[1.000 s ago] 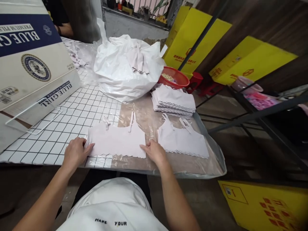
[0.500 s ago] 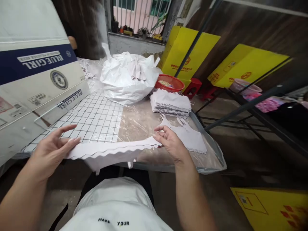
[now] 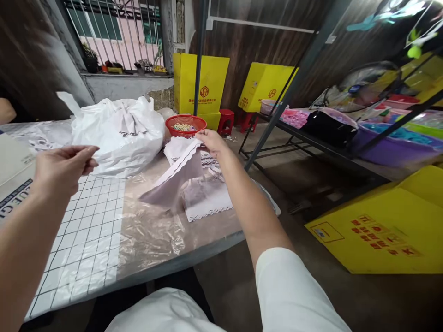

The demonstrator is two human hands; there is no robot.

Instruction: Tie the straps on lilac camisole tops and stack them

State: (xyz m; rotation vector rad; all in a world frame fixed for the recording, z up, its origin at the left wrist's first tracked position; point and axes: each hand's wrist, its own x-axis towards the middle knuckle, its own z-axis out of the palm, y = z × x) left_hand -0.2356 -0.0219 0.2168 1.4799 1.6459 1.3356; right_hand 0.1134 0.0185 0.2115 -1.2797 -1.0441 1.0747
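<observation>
The right hand (image 3: 212, 143) has its fingers pinched on one corner of a pale top (image 3: 180, 177). The top hangs from those fingers, down to the left and back toward the person, with its wavy edge on the upper side. Below the right fingers is a stack of pale cloth (image 3: 176, 146). It is hard to tell if the hanging top touches the stack. Another top (image 3: 209, 200) lies flat on the counter (image 3: 148, 237), nearer the person than the right fingers. A red basket (image 3: 178, 133) sits just past the right fingers, a bit to the left.

The left hand (image 3: 62, 168) is up in the air, well apart from the top. Its thumb and fingers are pressed together. Just past the left fingers and to their right is a big white bag (image 3: 110, 147), with a bit of pale cloth (image 3: 131, 121) on it. Closer to the person than the left fingers is a white sheet with black squares (image 3: 92, 221). A box (image 3: 12, 159) stands to the left of the left fingers.
</observation>
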